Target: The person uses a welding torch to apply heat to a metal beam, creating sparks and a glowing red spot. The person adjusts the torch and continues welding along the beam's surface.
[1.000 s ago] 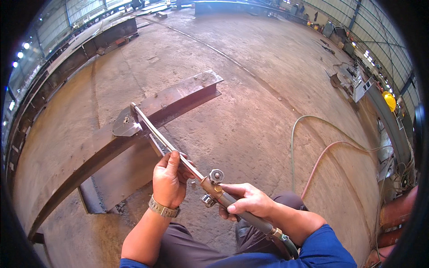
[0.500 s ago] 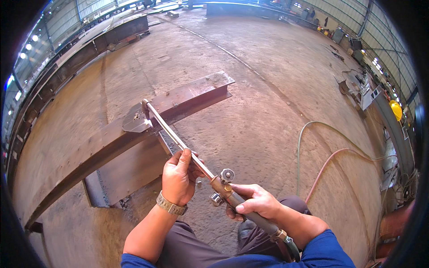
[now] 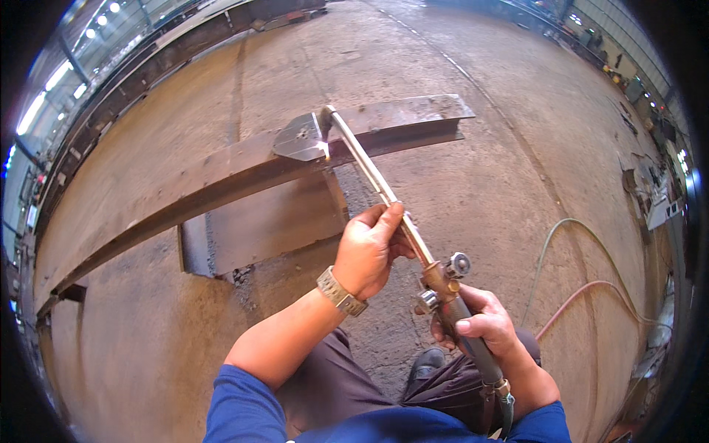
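A long gas cutting torch [image 3: 360, 156] slants up and away from me across the middle. My left hand [image 3: 369, 251], with a watch on its wrist, is closed round the torch's metal tubes about halfway along. Lower down, my right hand [image 3: 484, 322] grips the dark handle, just below two round valve knobs [image 3: 459, 264]. The torch's bent head [image 3: 327, 115] points down at a dark steel plate [image 3: 298, 137] with cut corners and small holes. A bright glow shows at the plate's right edge. Beneath the plate runs a rusty steel beam [image 3: 214, 167].
Below the beam stands a wider steel section [image 3: 275, 221] with bits of slag beside it. A green hose [image 3: 548, 240] and a red hose [image 3: 572, 307] curve over the concrete floor at the right. Scrap and boxes line the far right; long steel members [image 3: 140, 85] lie far left.
My view has shifted, so beam and plate appear higher and farther right. The torch head has moved along to the plate's right edge, where the glow shows. Both hands keep their grip.
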A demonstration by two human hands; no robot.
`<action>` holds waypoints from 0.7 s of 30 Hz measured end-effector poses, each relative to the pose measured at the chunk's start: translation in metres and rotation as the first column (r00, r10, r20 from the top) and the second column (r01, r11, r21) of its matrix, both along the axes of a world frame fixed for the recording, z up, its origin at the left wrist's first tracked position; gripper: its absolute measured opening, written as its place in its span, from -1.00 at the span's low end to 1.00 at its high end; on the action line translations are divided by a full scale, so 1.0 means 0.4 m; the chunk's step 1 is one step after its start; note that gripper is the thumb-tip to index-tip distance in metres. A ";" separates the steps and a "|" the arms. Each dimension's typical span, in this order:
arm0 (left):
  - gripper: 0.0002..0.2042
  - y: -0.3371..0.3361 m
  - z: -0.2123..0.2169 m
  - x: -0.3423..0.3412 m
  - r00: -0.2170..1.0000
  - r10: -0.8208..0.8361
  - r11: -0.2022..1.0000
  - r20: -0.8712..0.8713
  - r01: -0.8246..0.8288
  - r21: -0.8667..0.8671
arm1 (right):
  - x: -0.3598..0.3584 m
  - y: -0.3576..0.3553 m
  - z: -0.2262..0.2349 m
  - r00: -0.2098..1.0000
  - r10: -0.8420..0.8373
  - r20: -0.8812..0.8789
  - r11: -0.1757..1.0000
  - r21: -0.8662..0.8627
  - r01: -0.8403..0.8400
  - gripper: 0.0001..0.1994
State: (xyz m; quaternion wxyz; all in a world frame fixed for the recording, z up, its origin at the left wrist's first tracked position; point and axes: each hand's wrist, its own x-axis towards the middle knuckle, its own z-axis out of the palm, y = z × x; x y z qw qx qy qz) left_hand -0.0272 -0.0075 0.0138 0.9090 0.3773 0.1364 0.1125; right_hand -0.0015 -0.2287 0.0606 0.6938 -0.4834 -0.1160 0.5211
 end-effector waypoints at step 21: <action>-0.76 0.009 -0.003 -0.002 1.000 -0.016 1.000 0.017 0.016 -0.008 | -0.001 0.004 -0.009 1.000 -0.003 0.000 1.000 -0.005 0.003 -0.21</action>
